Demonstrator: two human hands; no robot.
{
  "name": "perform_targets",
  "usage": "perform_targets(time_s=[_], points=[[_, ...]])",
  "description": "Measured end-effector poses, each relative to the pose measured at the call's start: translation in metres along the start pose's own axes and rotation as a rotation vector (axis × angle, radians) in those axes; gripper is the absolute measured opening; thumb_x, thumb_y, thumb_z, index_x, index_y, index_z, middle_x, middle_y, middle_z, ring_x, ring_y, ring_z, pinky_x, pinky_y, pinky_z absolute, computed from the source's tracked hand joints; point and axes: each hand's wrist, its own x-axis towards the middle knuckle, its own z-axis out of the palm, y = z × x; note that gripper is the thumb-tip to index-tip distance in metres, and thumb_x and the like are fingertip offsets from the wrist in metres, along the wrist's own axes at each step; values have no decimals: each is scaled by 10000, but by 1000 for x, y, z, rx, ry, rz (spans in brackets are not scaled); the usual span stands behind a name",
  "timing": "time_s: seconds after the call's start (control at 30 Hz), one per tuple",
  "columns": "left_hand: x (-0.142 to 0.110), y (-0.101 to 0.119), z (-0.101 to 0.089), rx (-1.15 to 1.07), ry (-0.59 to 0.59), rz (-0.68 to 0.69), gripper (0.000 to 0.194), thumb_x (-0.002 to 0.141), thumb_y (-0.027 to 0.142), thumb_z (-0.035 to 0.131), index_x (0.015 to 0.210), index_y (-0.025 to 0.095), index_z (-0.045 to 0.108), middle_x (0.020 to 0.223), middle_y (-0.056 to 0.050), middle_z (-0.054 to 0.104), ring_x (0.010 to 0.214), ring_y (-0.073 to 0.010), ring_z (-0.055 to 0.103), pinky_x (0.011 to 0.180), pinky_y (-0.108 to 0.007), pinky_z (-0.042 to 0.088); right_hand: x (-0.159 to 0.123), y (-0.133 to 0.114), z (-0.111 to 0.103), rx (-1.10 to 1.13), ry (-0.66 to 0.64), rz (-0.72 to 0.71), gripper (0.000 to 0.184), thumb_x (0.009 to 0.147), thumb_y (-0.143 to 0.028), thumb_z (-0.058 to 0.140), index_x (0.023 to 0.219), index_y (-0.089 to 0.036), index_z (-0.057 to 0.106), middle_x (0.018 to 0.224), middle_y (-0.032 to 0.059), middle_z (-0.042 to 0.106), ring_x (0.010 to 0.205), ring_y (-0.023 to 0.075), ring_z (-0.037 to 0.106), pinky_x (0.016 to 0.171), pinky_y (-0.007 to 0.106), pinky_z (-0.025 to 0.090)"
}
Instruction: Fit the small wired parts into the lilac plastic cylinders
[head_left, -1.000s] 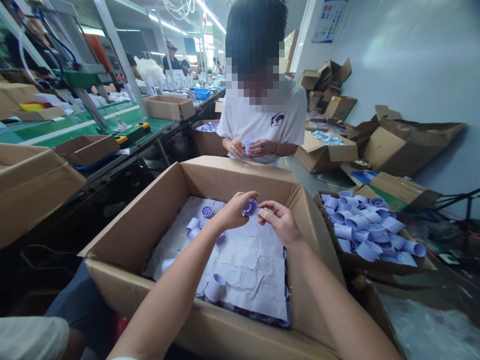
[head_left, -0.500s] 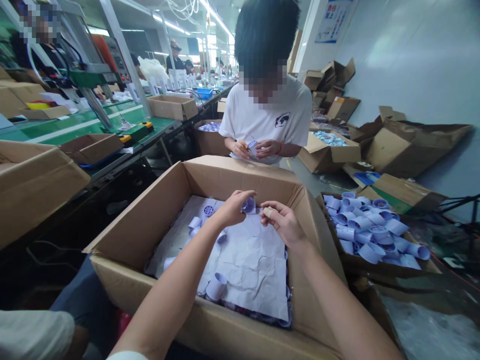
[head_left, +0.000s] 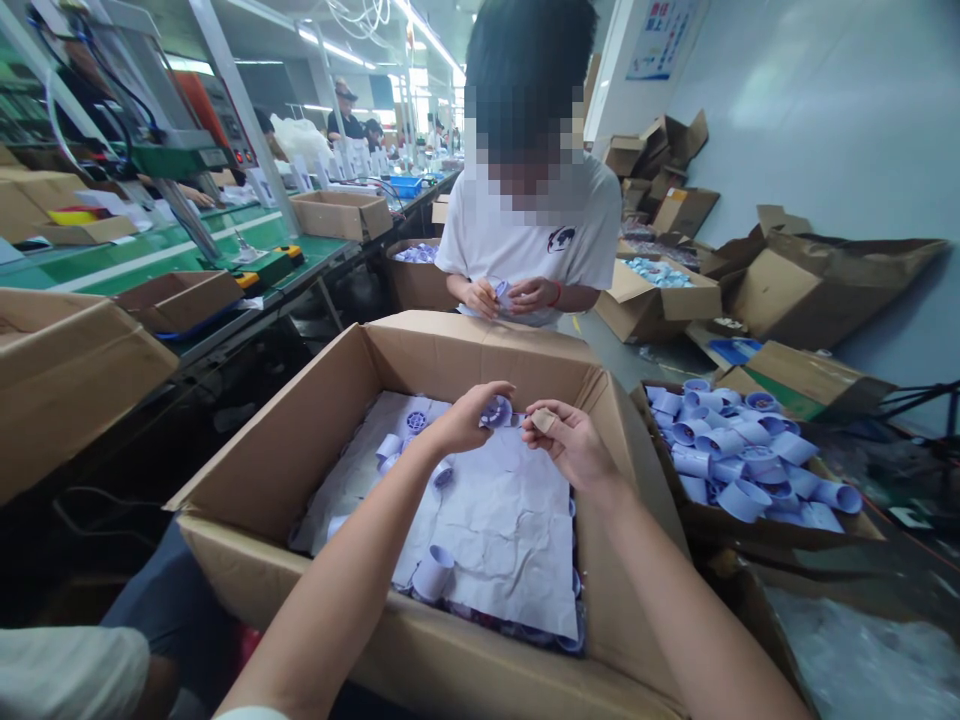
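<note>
My left hand (head_left: 471, 420) is curled round a short pale-lavender plastic cylinder (head_left: 496, 411), whose open end faces me with parts inside. Just to its right, my right hand (head_left: 574, 440) is closed in a pinch, with a beige wrap on its thumb. Whatever lies between those fingertips, beside the cylinder, is too small to name. Both hands are over a large cardboard box (head_left: 300, 430). Inside it, a sheet of white paper (head_left: 510, 530) carries several similar cylinders, one of them (head_left: 433, 573) near the front edge.
A person in a white shirt (head_left: 517, 240) stands across the box, holding a similar part. To the right, a carton (head_left: 757, 540) is heaped with lavender cylinders. At left runs a green-topped workbench (head_left: 255, 220) with machines and boxes. More cartons (head_left: 817, 290) lie by the wall.
In my left hand the cylinder has turned so its open end faces me more. My right hand has tilted slightly, its fingertips pinched closer together.
</note>
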Motion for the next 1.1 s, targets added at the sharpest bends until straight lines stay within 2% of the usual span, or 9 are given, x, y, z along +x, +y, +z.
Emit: perform_targets(time_s=[0.27, 0.8, 1.1], points=[[2, 4, -1, -62, -39, 8, 689, 580, -32, 526, 1226, 189, 434, 1229, -92, 579, 1112, -214, 554, 961, -369, 448, 2, 3, 1, -2, 40, -39, 323, 536, -393, 832, 722, -183, 673, 636, 12, 687, 548, 126, 621, 531, 246, 491], [2, 6, -1, -9, -43, 17, 649, 585, -24, 530, 1196, 184, 459, 1190, -86, 595, 1084, -213, 563, 939, -357, 454, 3, 2, 3, -14, 49, 16, 358, 483, -400, 849, 699, -175, 672, 612, 2, 680, 533, 113, 618, 522, 228, 485], [3, 9, -1, 31, -77, 4, 638, 569, -38, 524, 1172, 166, 483, 1181, -105, 597, 1068, -224, 564, 907, -362, 464, 5, 7, 2, -70, 56, -71, 336, 527, -397, 825, 724, -186, 653, 606, -6, 672, 551, 115, 606, 542, 240, 467]])
